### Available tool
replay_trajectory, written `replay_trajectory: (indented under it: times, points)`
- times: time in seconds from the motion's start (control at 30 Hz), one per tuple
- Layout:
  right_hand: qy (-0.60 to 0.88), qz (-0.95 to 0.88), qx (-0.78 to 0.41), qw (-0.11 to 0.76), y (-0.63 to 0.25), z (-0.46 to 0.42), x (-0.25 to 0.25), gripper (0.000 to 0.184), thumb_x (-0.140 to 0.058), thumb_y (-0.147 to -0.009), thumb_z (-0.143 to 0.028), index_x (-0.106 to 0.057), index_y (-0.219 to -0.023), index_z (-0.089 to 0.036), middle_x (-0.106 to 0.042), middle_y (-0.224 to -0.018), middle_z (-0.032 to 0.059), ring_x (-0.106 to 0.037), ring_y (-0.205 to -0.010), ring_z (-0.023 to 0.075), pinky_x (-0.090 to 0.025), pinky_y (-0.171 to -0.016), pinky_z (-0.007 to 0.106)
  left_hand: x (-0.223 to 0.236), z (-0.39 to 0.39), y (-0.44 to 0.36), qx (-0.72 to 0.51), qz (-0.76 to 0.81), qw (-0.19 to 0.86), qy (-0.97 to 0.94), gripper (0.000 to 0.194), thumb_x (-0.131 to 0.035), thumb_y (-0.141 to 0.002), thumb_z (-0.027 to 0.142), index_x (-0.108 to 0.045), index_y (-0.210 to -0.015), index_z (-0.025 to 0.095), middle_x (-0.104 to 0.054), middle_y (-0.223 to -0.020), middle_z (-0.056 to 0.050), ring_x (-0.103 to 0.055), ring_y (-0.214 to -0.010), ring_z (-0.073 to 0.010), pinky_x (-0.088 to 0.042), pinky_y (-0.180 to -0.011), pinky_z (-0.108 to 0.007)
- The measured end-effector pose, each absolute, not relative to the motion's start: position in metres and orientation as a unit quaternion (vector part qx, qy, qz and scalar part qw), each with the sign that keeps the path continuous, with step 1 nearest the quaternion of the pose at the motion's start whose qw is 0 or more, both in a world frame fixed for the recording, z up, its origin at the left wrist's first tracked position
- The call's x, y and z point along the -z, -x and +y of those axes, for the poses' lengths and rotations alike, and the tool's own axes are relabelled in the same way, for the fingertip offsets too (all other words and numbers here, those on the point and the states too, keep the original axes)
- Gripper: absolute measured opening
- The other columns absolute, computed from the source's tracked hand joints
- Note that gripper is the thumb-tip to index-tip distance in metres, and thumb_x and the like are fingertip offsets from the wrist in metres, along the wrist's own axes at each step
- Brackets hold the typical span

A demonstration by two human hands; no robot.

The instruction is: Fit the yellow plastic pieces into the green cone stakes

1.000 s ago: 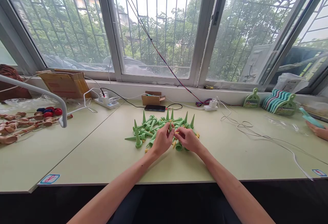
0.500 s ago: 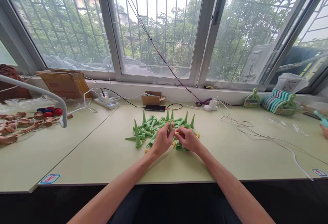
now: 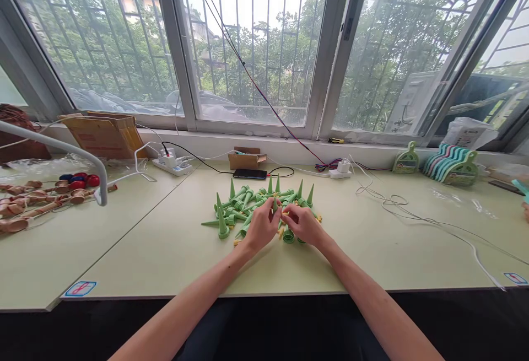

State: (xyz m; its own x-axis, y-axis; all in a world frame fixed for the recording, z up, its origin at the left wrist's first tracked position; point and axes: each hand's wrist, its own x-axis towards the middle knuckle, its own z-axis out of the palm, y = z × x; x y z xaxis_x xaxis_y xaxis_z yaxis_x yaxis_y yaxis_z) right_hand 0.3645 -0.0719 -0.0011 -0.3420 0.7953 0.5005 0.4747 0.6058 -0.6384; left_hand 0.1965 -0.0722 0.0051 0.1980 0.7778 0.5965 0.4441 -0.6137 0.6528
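Both hands meet over a pile of green plastic cone-shaped spikes (image 3: 247, 198) in the middle of the table. My left hand (image 3: 264, 223) is closed around a green spike (image 3: 275, 204), whose tip shows above the fingers. Close beside it, my right hand (image 3: 303, 223) has thumb and fingers pinched together at the spike's lower end; what they grip is hidden. Several spikes stand upright, like the one (image 3: 222, 224) to the left, while others lie on their sides. Small yellow pieces (image 3: 237, 242) are scattered among them.
Behind the pile lie a phone (image 3: 250, 174) and a small open cardboard box (image 3: 247, 158). Cables (image 3: 397, 201) run across the right side. Wooden toys (image 3: 25, 206) lie at left under a grey metal bar (image 3: 99, 173). Another person's hand (image 3: 525, 209) shows at the right edge.
My hands keep almost the same pose at the pile. At the far right, the other person's hand and the light-blue thing in it have moved slightly outward.
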Motion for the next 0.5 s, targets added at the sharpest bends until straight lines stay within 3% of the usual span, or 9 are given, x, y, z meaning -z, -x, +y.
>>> replay_trajectory:
  times: [0.2, 0.5]
  points:
    - [0.396, -0.792, -0.208, 0.416, -0.3641, -0.0724, 0.0023, 0.017, -0.054, -0.092, -0.037, -0.058, -0.095, -0.020, -0.053, -0.056, -0.0055, -0.041, -0.047, 0.0110, -0.032, -0.051, 0.024, -0.0055, -0.0727, -0.1965, -0.486, 0.408, 0.166, -0.755, 0.013, -0.048, -0.094, 0.031, -0.053, -0.096, 0.019, -0.046, -0.061, 0.006, -0.039, -0.049, -0.0092, -0.034, -0.054, -0.022]
    - [0.399, -0.797, -0.195, 0.409, -0.3648, -0.0710, 0.0022, 0.019, -0.051, -0.094, -0.035, -0.058, -0.086, -0.019, -0.053, -0.056, -0.0044, -0.041, -0.048, 0.0109, -0.031, -0.052, 0.025, -0.0048, -0.0722, -0.1966, -0.485, 0.406, 0.161, -0.758, 0.014, -0.048, -0.094, 0.031, -0.054, -0.095, 0.019, -0.047, -0.061, 0.006, -0.039, -0.048, -0.0088, -0.034, -0.053, -0.022]
